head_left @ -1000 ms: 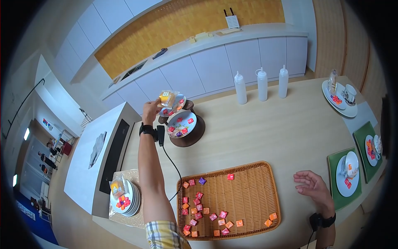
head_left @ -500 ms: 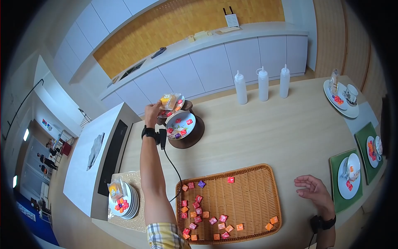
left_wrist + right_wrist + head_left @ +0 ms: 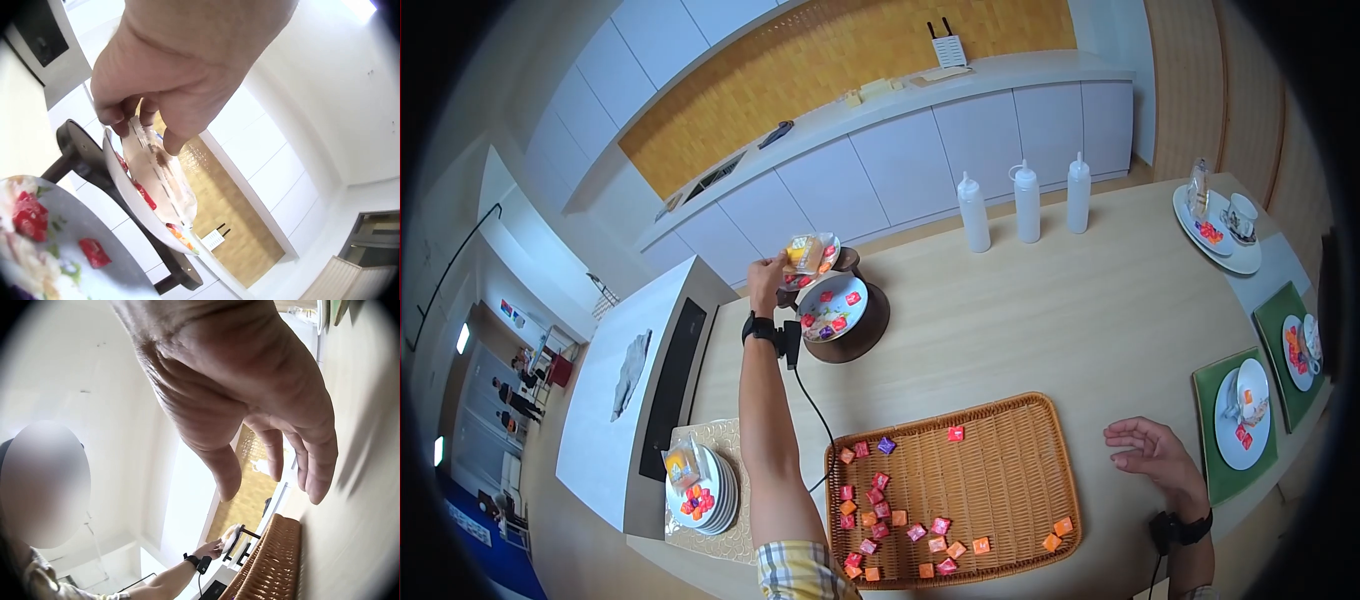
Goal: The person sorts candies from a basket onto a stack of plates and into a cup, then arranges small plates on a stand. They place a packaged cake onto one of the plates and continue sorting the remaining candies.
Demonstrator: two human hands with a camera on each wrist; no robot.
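Observation:
My left hand [image 3: 766,283] pinches a clear-wrapped yellow cake [image 3: 804,254] by its edge. The cake stands tilted over the far plate [image 3: 139,206], which has red and orange wrapped candies on it. That plate rests on a dark brown tiered stand [image 3: 874,325], whose nearer plate [image 3: 837,309] carries several red and purple candies. In the left wrist view, the thumb and fingers are on either side of the wrapper's crimped seam. My right hand [image 3: 1152,455] is held above the table to the right of the wicker tray [image 3: 1000,450], fingers loosely extended and holding nothing.
Orange, pink and purple candies [image 3: 880,530] lie in the tray. At left a plate stack [image 3: 725,500] bears another wrapped cake [image 3: 683,463]. Three white squeeze bottles [image 3: 1027,205] stand at the back. Set plates on green mats [image 3: 1215,485] line the right side.
My left hand stays at the far plate, bringing the wrapped cake slightly lower and closer to it. The right hand keeps nearly the same place. The head view has shifted slightly.

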